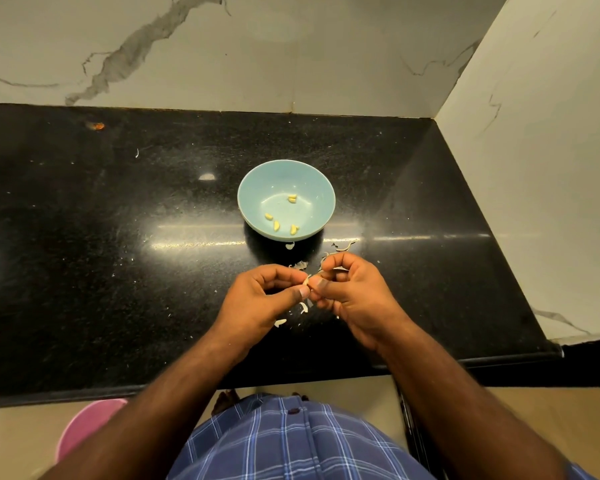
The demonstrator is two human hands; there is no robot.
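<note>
Black counter: blue bowl holds garlic cloves.

Dim scene, glare streaking the countertop; edges seemingly warped.

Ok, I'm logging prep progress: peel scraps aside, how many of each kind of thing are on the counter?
Blue bowl: 1
Peeled cloves in it: 5, the far two touching
Clove being peeled, pinched between left hand and right hand: 1
Total: 7
</note>
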